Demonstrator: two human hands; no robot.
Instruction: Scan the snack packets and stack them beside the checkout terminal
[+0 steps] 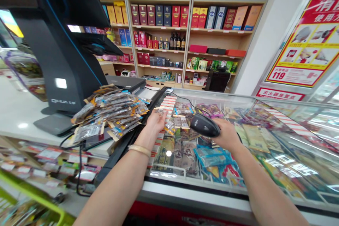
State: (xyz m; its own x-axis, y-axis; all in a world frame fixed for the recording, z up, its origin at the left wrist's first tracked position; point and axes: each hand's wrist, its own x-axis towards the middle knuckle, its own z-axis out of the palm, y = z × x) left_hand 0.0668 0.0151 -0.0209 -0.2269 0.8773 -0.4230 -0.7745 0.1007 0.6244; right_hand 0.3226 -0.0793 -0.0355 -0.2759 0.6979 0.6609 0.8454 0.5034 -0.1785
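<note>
My right hand (225, 136) is closed around a black barcode scanner (205, 125), whose head points left over the glass freezer top. Its cable trails back toward the counter. My left hand (156, 122), with a pale bangle on the wrist, is over the freezer's left edge; its fingers are curled together, and what they hold is not clear. Just right of these fingers, small snack packets (181, 121) lie on the glass, one with a pale label showing. Left of this hand, a large heap of similar clear-and-orange packets (116, 109) covers part of the counter.
A dark checkout terminal (62, 63) stands behind the heap on the white counter (21, 116). Under the freezer glass (265, 127) are many wrapped ice creams. Shelves (161, 30) of boxed bottles line the back wall. A green basket (34, 194) stands at lower left.
</note>
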